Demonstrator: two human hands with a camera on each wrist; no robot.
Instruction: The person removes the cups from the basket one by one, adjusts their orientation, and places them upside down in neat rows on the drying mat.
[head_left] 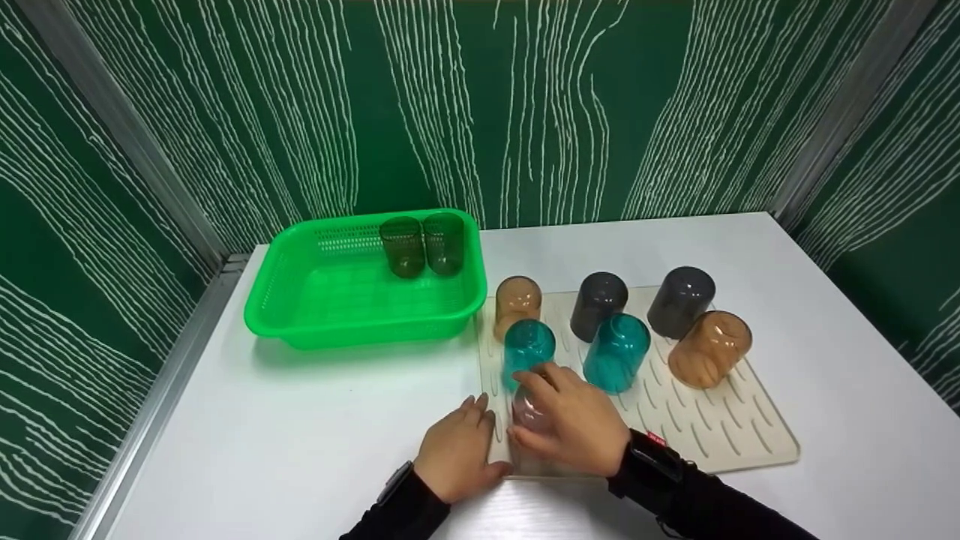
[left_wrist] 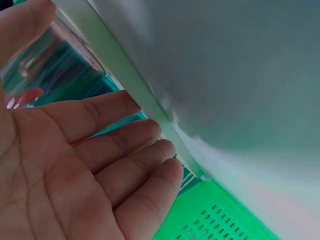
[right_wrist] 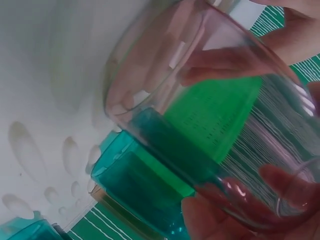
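My right hand (head_left: 574,424) grips a clear pinkish glass (head_left: 528,414), turned mouth down near the front left corner of the cream drying mat (head_left: 757,431). In the right wrist view, fingers wrap the pink glass (right_wrist: 280,95) from two sides, and its rim meets the mat. My left hand (head_left: 459,448) lies at the mat's left edge with loosely extended fingers, holding nothing; in the left wrist view the fingertips touch or nearly touch that edge. Just behind the pink glass stands a teal glass (head_left: 529,343), inverted. A second teal glass (head_left: 617,352) is to its right.
More inverted glasses stand on the mat: two amber ones (head_left: 517,304) (head_left: 711,349) and two dark grey ones (head_left: 600,304) (head_left: 681,300). A green plastic basket (head_left: 367,334) at the back left holds two dark glasses (head_left: 403,244). Green patterned panels (head_left: 525,112) surround the white table (head_left: 300,442).
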